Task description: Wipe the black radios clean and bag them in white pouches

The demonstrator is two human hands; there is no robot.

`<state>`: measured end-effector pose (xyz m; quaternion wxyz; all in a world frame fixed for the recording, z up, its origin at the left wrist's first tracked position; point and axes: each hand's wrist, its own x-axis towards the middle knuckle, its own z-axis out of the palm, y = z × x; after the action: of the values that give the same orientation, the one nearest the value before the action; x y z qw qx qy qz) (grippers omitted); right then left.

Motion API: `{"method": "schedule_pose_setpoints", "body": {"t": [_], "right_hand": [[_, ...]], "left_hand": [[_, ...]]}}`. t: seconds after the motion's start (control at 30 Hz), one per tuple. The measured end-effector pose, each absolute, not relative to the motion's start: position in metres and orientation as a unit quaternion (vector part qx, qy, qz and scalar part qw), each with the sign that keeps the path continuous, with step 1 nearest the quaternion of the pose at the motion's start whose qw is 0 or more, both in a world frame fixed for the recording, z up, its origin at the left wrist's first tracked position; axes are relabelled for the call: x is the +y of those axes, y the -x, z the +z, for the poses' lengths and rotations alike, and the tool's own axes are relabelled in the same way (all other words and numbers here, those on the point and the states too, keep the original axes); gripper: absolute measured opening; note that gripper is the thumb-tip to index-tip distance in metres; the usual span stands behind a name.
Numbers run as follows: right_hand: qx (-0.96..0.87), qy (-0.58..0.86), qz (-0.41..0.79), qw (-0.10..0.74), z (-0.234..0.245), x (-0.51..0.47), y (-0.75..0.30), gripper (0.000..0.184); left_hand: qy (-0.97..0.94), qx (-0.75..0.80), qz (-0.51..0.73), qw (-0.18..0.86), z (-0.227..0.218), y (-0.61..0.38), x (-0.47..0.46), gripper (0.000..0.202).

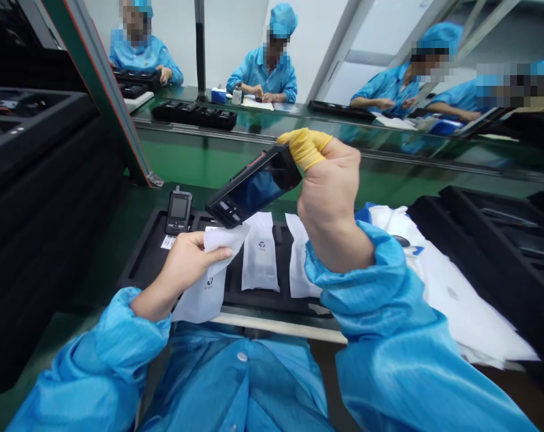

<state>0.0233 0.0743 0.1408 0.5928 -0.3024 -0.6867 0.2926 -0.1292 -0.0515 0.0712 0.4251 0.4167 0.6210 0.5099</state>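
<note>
My right hand [332,201], with yellow finger cots on its fingertips, grips the upper end of a black handheld radio [256,187]. The radio is tilted, its screen and buttons facing me. Pinched in my left hand [186,264] is a small white pouch [227,240], its top just below the radio's lower end. I cannot tell whether the printed white piece below that hand is part of the same pouch. Beneath, a black foam tray [139,258] carries another radio [179,207] at its left and printed white pouches [260,255] at the middle and right.
On my right lies a pile of white pouches [461,300], beside stacked black trays [483,222]. Tall black trays [38,198] stand on the left, near a slanted metal post [105,90]. Across the bench, several co-workers in blue [267,69] sit by another black tray [193,114].
</note>
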Motion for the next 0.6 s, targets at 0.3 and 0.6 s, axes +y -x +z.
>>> {"method": "schedule_pose_setpoints", "body": {"t": [0.3, 0.6], "right_hand": [[-0.673, 0.261, 0.354, 0.595, 0.133, 0.071, -0.037, 0.028], [-0.639, 0.266, 0.403, 0.599, 0.139, 0.067, -0.033, 0.040]], "left_hand": [[-0.403, 0.614, 0.508, 0.450, 0.073, 0.130, -0.055, 0.023], [-0.431, 0.612, 0.457, 0.480, 0.076, 0.134, -0.052, 0.028]]}}
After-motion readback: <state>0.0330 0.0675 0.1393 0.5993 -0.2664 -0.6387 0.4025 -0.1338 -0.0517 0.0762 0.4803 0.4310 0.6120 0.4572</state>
